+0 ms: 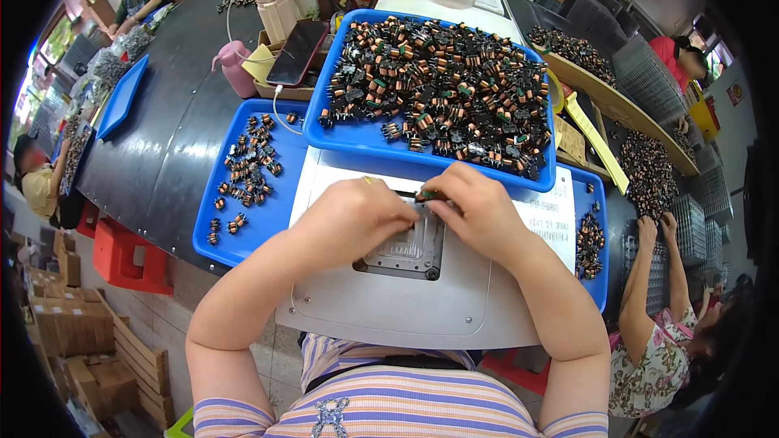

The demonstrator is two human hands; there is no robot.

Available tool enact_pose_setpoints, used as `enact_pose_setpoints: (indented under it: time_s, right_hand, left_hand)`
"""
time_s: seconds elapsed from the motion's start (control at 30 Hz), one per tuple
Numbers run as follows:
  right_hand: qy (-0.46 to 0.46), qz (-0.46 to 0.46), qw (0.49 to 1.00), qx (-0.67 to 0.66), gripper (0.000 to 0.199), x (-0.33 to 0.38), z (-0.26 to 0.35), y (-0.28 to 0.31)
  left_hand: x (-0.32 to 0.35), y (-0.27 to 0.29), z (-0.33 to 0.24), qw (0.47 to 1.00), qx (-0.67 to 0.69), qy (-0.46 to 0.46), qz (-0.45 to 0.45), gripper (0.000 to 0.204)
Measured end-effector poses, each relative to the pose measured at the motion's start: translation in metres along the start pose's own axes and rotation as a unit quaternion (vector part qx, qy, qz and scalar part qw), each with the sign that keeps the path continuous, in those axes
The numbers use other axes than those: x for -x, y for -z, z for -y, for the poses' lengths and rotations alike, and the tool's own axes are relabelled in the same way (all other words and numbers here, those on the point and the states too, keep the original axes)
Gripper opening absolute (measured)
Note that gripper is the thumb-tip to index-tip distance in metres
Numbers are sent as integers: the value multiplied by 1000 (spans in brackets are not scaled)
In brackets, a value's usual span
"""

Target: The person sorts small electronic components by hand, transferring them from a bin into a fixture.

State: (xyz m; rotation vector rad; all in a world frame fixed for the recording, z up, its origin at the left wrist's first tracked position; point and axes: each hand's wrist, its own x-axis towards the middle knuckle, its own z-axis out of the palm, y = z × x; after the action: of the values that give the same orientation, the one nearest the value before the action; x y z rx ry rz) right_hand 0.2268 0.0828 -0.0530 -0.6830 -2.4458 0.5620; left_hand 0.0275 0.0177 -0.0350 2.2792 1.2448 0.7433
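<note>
My left hand point(355, 219) is closed over the left side of a recessed fixture point(403, 258) with a clear plate. Its fingertips are bent together and slightly blurred, so what they pinch, if anything, is hidden. Thumb and fingers of my right hand point(479, 209) pinch a small copper-wound coil point(426, 195) with some green on it, at the fixture's far edge. The fixture sits in a silver machine top point(398, 308). Just beyond my hands, a large blue tray point(349, 136) carries a heap of black-and-copper coils point(438, 81).
Smaller blue trays with coils flank the machine, one left point(280, 186) and one right point(601, 296). Behind the left one stand a pink bottle point(235, 69), a phone point(299, 53) on a cable and a beige tumbler point(276, 8). Co-workers sit at both sides; one person's hands point(656, 229) work at the right.
</note>
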Motion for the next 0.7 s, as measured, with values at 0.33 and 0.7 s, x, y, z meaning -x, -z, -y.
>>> enact_pose_setpoints:
  time_s: [0.33, 0.7]
  right_hand:
    - [69, 122, 989, 41, 16, 0, 15, -15]
    - [80, 121, 986, 77, 16, 1, 17, -16]
  left_hand:
    - [-50, 19, 34, 970, -28, 203, -131, 19]
    - [-73, 10, 23, 933, -297, 202, -20, 13]
